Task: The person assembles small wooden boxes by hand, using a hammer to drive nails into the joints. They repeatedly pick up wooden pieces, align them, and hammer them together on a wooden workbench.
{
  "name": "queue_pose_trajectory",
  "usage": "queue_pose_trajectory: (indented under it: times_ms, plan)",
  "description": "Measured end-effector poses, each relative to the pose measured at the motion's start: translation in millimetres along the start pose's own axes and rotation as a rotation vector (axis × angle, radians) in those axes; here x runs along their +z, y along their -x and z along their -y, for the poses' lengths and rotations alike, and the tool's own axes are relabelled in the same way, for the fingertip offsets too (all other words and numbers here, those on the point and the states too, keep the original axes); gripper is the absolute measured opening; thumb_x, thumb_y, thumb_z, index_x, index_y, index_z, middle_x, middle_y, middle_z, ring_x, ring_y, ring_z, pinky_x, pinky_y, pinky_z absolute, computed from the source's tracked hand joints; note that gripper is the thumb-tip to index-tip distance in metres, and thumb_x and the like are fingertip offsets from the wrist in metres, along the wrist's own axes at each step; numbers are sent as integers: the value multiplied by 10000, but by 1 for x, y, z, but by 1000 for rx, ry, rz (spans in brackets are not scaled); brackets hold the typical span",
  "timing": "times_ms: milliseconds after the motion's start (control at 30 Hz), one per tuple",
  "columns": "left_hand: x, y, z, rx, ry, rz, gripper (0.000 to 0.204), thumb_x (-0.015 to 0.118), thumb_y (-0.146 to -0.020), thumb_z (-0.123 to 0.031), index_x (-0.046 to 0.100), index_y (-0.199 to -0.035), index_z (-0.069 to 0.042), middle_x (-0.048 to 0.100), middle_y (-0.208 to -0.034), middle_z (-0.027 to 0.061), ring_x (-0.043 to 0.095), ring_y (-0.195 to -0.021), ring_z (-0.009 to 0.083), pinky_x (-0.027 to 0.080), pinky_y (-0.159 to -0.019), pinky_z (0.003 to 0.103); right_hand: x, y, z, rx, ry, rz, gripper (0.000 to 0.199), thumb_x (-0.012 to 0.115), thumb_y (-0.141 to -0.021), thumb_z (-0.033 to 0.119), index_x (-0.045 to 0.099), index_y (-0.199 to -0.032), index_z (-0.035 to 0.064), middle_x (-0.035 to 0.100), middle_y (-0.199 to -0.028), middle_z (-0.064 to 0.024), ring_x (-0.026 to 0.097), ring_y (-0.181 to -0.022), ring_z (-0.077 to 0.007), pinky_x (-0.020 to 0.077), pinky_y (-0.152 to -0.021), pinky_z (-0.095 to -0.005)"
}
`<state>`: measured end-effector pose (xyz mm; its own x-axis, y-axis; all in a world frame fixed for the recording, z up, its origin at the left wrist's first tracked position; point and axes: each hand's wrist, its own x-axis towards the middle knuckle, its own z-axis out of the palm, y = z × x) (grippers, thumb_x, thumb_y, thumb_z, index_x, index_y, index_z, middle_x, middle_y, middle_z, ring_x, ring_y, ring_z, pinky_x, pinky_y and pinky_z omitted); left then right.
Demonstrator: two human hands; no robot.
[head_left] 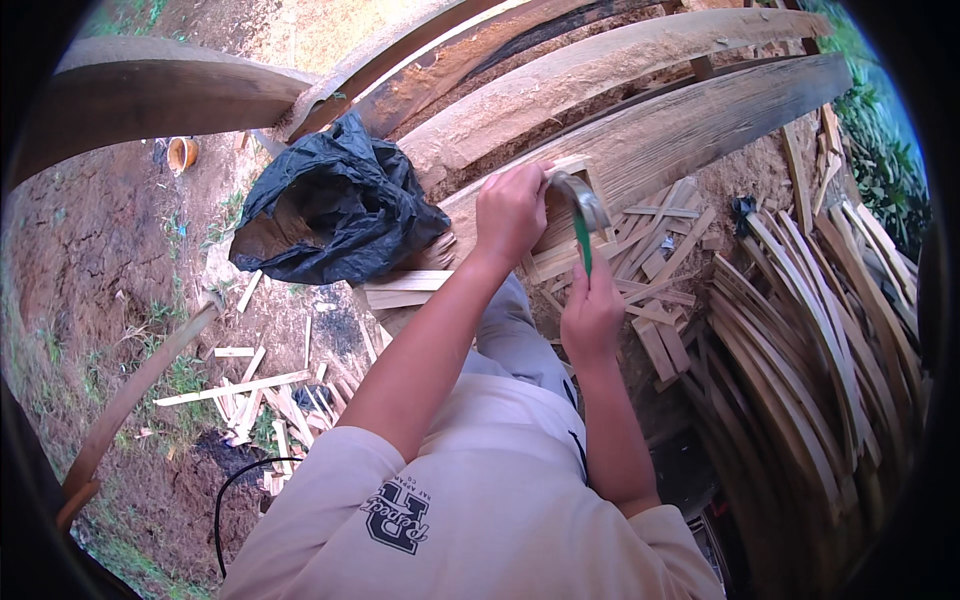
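Note:
A hammer with a green handle [583,243] and a shiny metal head [590,207] is gripped in my right hand [591,308]. The head is over a small frame of pale wooden strips [572,163], lying on a wide plank in front of me. At the frame's left side, close to the hammer head, is my left hand [510,212]. Its fingers are closed, with the thumb and fingertips pinched together; what lies between them is hidden. A crumpled black plastic bag [345,205] sits just left of my left hand, its mouth gaping.
Long weathered planks [700,120] span the far side. Loose wooden strips [665,235] lie right of the frame, and a tall stack of long slats [800,350] fills the right. Scrap wood [245,390] is scattered on the ground at left. An orange bowl-like container [182,154] is at far left.

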<state>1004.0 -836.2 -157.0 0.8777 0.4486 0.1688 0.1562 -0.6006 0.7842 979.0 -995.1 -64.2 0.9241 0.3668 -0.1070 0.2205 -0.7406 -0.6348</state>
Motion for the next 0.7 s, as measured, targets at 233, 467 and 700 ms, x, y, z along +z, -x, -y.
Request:
queue_pose_trajectory:
  times_ms: [233,467,700]
  plan:
    - [3,1,5,37,3,-36,126,697,-902,-65,685,-1026,-86,742,-905,100,715,-835,300,530,-758,415,-27,4,8,-24,-21,-100,286,580,-1023,70,595,-1274,-67,699,-1004,-273,704,-881,-462,561,-728,-488]
    - [3,1,5,44,-45,1,139,693,-905,-62,679,-1042,-83,730,-890,102,716,-855,295,524,-749,425,-25,8,2,26,53,73,303,595,-1010,80,592,-1291,-33,695,-1054,-254,701,-905,-448,559,-730,-500]
    - [-1,0,1,25,-76,38,151,685,-904,-59,672,-1053,-80,738,-927,90,722,-899,273,514,-763,418,-5,-6,1,-13,69,94,313,601,-1008,79,586,-1302,-26,695,-1062,-239,699,-896,-442,550,-707,-505]
